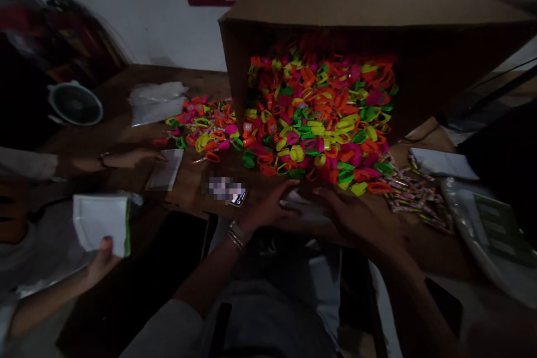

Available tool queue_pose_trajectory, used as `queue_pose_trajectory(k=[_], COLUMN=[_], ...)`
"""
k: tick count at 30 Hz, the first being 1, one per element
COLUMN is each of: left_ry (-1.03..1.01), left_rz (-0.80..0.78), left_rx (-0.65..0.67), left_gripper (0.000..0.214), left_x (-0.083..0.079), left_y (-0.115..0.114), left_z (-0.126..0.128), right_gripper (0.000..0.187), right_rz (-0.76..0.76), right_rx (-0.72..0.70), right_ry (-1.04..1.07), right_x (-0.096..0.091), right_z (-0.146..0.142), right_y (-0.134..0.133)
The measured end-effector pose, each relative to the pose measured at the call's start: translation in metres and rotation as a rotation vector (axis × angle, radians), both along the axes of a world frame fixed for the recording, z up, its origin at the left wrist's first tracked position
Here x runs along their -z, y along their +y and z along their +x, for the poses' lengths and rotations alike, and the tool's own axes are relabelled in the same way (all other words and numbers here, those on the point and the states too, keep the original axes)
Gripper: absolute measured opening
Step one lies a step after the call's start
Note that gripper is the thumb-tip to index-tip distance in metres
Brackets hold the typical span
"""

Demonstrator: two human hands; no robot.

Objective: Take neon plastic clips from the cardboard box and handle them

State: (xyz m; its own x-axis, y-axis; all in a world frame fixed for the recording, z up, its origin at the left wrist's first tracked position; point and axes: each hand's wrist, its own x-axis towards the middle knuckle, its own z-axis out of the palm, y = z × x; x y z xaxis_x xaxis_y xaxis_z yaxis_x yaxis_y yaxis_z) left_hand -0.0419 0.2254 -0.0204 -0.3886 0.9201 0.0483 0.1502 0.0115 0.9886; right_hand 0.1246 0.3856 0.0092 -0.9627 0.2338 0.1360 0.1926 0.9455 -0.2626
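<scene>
Head view now: left hand [268, 206] curving half-open by a pale, flat, blurred sheet-like item [296, 197] at the brown wooden table [192, 178]'s near edge; right hand [350, 210] opposite, grip impossible to tell. Best steady it flat, clear of those neon plastic bands [323, 128]!

Runs from left to right as a brown wooden table [195, 176], dimly lit. Bears a large cardboard box [377, 3], open toward the front, and a heap of plastic bands [323, 123] in orange, yellow, green and pink, spilling out of it onto the wood. Carries, left of the box, a smaller mixed pile [212, 128], a clear plastic bag [157, 102], a white pad [171, 168] and a phone [239, 197]. Holds, on the right, many thin patterned sticks [419, 201] beside a white stack [444, 162].
</scene>
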Motion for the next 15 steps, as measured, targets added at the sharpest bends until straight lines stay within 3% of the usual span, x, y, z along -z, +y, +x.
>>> queue_pose_trajectory(k=[4, 7, 9, 12, 15], left_ry=[0.044, 0.03, 0.016, 0.0, -0.018], left_rz=[-0.063, -0.082, -0.082, -0.08, -0.067], left_rx=[-0.154, -0.173, -0.17, -0.153, -0.14], left_gripper=[0.057, 0.058, 0.057, 0.034, 0.018], left_x=[0.023, 0.038, 0.044, 0.049, 0.05], left_y=[-0.012, -0.01, -0.006, 0.002, 0.007], left_z=[0.002, 0.001, 0.001, 0.003, 0.005], right_gripper=[0.033, 0.023, 0.034, 0.049, 0.06], right_rz=[-0.087, -0.278, -0.467, -0.751, -0.854], right_rx=[-0.054, 0.055, 0.183, 0.372, 0.443], right_ry=[0.061, 0.187, 0.291, 0.434, 0.514], right_x=[0.026, 0.046, 0.058, 0.075, 0.089], right_z=[-0.001, 0.012, 0.02, 0.023, 0.016], right_y=[0.009, 0.026, 0.034, 0.035, 0.029])
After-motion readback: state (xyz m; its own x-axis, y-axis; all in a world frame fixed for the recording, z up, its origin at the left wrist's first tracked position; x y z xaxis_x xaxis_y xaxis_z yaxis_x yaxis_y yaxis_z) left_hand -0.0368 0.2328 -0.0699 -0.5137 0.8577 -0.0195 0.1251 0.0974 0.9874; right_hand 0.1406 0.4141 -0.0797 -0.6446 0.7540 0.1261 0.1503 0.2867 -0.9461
